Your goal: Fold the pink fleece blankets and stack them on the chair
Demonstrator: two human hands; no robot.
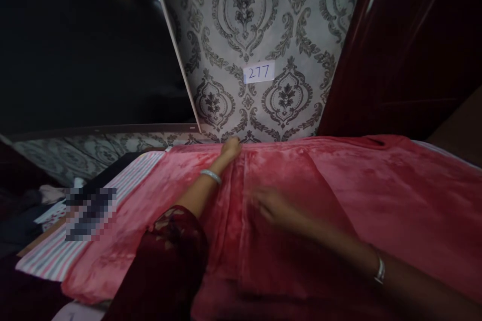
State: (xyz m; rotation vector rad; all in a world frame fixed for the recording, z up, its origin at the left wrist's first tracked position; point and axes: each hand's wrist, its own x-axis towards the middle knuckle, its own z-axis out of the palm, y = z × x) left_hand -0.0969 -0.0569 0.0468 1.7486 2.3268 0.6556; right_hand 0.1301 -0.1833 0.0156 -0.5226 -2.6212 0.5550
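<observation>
Reaching across the bed (48,261), the left hand (230,147) was at the far edge of the pink blanket (395,200), right by the wall (263,20), w/ fingers curled over the edge, pinching the fabric there afaict. Right hand (273,205) was nearer the camera, laid on the blanket approx mid-bed, but it was blurred so can't tell if its fingers were spread or together. Blanket was spread over most of the bed, w/ a fold line running from the left hand down toward the camera, btw the two arms. A striped sheet (60,251) showed along the blanket's left side. Both wrists had a bangle; left arm was in a dark red lace sleeve (169,256). Wall had grey damask wallpaper w/ a white label (259,72) reading 277 stuck on it, above the left hand. Dark red curtain (414,45) on the right, dark window (83,45) on the left.
</observation>
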